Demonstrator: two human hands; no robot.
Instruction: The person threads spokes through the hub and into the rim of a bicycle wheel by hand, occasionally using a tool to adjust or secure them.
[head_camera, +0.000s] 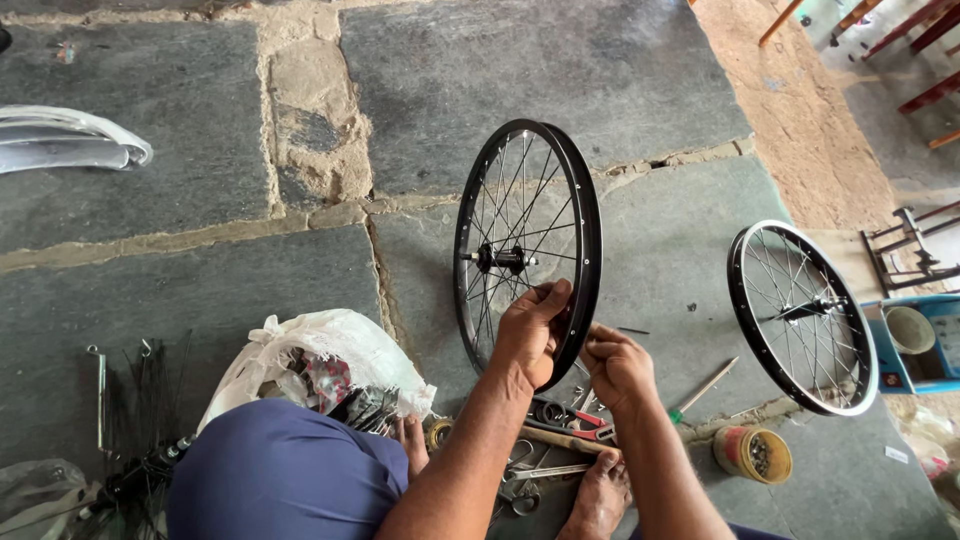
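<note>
Far left, a clear plastic-wrapped mudguard (70, 140) lies on the stone floor (180, 290), well apart from the work. Below it, a bundle of loose spokes (150, 400) lies beside a white plastic bag (320, 350) of parts, which touches the person's knee.

At centre, the black spoked wheel (527, 250) stands upright on its rim, hub axle pointing left and right. The left hand (532, 330) is closed around the lower rim and steadies it. The right hand (617, 365) is closed just beside the rim on its right side, fingers pinched narrow; what it pinches cannot be told, as it is too small to see.

Risk: the wheel rests on one narrow contact point and is held by one hand only. If that grip slackens, the wheel likely tips or rolls toward the tools (560, 430) between the bare feet. A slipped pinch near taut spokes may nick the fingers. Small parts dropped here may be lost in the floor joints.

Right of the hands, a screwdriver (705, 388) lies near a yellow tin (752, 452) of small parts; a sweep of the forearm may upset the tin. A second wheel (800, 315) stands further right, close to a blue crate (915, 345).

Open room lies ahead of the wheel, across bare slabs. Left and right are crowded.
</note>
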